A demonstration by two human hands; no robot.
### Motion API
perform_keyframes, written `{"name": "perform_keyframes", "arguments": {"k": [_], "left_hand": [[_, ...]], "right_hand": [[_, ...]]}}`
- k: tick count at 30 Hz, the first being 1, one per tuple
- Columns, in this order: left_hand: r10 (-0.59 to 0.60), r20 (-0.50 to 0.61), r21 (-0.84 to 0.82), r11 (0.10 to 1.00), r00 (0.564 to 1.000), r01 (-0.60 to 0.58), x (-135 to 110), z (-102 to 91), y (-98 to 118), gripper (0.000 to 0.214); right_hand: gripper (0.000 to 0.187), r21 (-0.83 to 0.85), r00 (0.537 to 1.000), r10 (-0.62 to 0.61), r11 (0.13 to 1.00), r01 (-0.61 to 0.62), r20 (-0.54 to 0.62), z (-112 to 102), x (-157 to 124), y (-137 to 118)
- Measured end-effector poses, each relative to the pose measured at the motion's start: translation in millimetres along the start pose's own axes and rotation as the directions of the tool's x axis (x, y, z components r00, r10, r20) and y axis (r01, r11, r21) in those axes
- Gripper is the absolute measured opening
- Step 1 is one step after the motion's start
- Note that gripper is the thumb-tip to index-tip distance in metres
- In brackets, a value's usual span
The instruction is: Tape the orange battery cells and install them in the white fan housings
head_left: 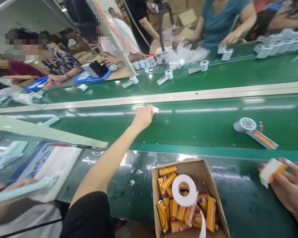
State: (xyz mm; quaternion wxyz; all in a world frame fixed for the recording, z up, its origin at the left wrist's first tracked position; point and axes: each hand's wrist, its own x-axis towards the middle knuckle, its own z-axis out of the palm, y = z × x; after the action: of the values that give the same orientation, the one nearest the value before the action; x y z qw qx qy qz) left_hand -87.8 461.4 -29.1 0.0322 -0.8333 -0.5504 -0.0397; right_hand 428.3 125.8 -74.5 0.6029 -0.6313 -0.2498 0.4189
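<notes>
My left hand (142, 118) is stretched out over the green conveyor belt, its fingers closed on a small white piece (155, 109) whose kind I cannot make out. At the right edge my right hand (291, 188) grips an orange battery pack (278, 172) with a white strip (269, 170) on it. Between my arms stands an open cardboard box (161, 163) of orange wrapped battery packs (175, 208). A roll of white tape (185, 201) lies on top of them, its loose end hanging down. On the belt, near my right hand, sits a white cylindrical housing (247, 125) joined to an open handle (263, 139) with orange inside.
A pale rail (196, 94) divides the near belt from the far belt (149, 84), which carries several white devices (169, 74). Co-workers sit opposite. Someone's hand beside me at left holds a pale blue part (27, 189). A slanted pale beam (47, 130) juts in from the left.
</notes>
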Motion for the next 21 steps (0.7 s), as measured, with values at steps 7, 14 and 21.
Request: {"name": "perform_keyframes", "arguments": {"k": [7, 14, 21], "left_hand": [[0.272, 0.135, 0.071, 0.956, 0.953, -0.283, 29.8, 3.0, 151.0, 0.033], [0.246, 0.177, 0.116, 0.956, 0.953, -0.269, 30.0, -15.8, 130.9, 0.037], [0.328, 0.171, 0.101, 0.932, 0.929, -0.348, 5.2, -17.4, 143.4, 0.036]], "right_hand": [[0.083, 0.193, 0.992, 0.071, 0.977, -0.091, 0.108, 9.8, -10.1, -12.0], [0.081, 0.1, 0.937, 0.018, 0.993, -0.056, 0.348, 7.6, -17.3, -14.2], [0.074, 0.117, 0.919, 0.004, 0.992, -0.054, 0.394, 10.4, -18.4, -1.6]]}}
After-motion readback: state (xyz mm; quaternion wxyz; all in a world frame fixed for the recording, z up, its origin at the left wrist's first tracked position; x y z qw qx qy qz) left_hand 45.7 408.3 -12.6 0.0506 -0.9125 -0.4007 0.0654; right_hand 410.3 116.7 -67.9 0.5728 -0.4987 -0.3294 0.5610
